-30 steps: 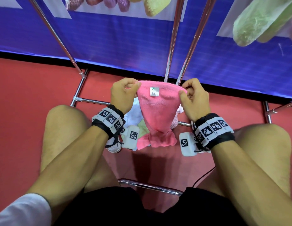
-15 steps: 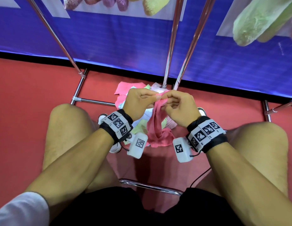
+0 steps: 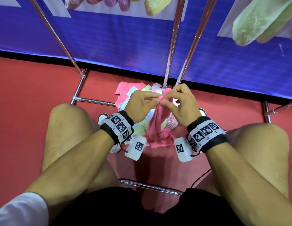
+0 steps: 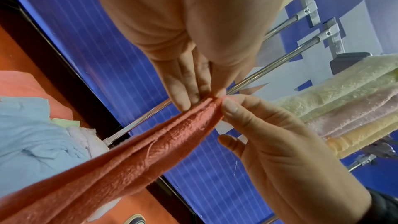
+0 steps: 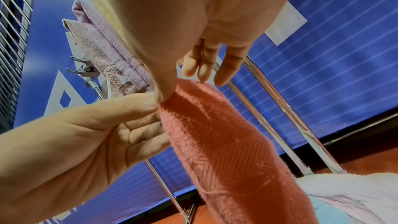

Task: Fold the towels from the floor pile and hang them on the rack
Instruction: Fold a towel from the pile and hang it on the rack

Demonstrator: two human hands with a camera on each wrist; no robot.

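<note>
- The pink towel (image 3: 158, 126) is hanging in mid-air between the person's knees, right over the floor pile (image 3: 130, 98), and its lower end is bunching at about 6 o'clock from the hands.
- The left hand (image 3: 142, 103) is pinching the top edge between thumb and fingertips; in the left wrist view its fingers (image 4: 183, 91) are pressing flat on the terry hem.
- The right hand (image 3: 179, 105) is pinching the same edge from 3 o'clock, thumb and forefinger nipping the cloth while the other fingers (image 5: 224, 67) are fanning loose and holding nothing.
- The two pinches are all but touching, so the towel is doubling lengthwise into a narrow hanging strip.
- It is looking light, soft and floppy, with no stiffness at all: I judge it will be sagging wherever it is not held.
- The terry nap is giving good friction, so slipping seems unlikely; a loose thread is trailing off one edge.
- The best hold is looking like the matched corners of the hem, keeping the edges aligned.
- Room is opening at 12 o'clock, where the rack poles (image 3: 173, 46) are rising, with hung towels (image 4: 344, 108) already draping the rails at upper right.
- The rack's floor bar (image 3: 93, 100) is lying at 9 o'clock, knees are crowding both sides, so lifting straight up seems the freest path.
</note>
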